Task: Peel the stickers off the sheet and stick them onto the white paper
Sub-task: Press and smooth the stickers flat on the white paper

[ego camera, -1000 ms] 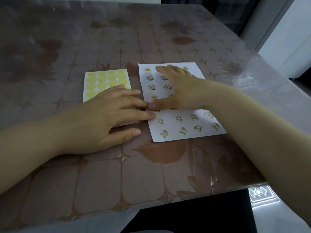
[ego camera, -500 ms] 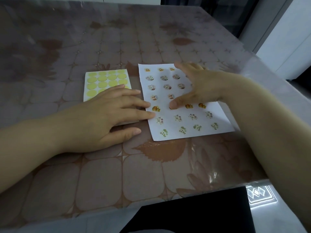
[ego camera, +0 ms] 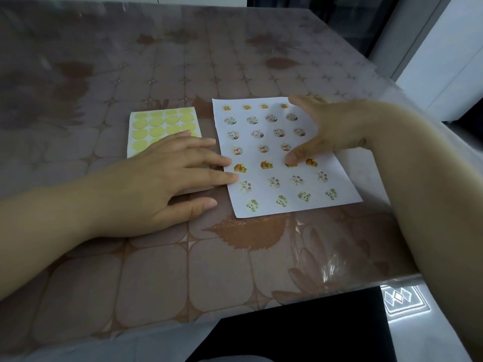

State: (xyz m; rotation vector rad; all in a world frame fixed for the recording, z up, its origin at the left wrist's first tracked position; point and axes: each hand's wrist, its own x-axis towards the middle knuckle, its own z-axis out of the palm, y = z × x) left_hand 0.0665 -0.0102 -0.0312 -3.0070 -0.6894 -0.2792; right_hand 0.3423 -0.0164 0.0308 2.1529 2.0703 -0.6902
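The right hand (ego camera: 332, 129) has slid toward 3 o'clock along the white paper (ego camera: 342, 189). Its thumb now presses the third orange sticker (ego camera: 292, 165) in that row, with the fingers straight and spread. The left hand (ego camera: 162, 184) has stayed flat, fingers wide, on the yellow sticker sheet (ego camera: 156, 124), which lies at 9 o'clock of the paper on the worktop (ego camera: 209, 270). Its fingertips touch the paper's edge.

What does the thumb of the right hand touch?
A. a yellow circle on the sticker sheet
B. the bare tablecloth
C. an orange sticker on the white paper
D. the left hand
C: the thumb of the right hand presses on an orange sticker in the fifth row of the white paper.
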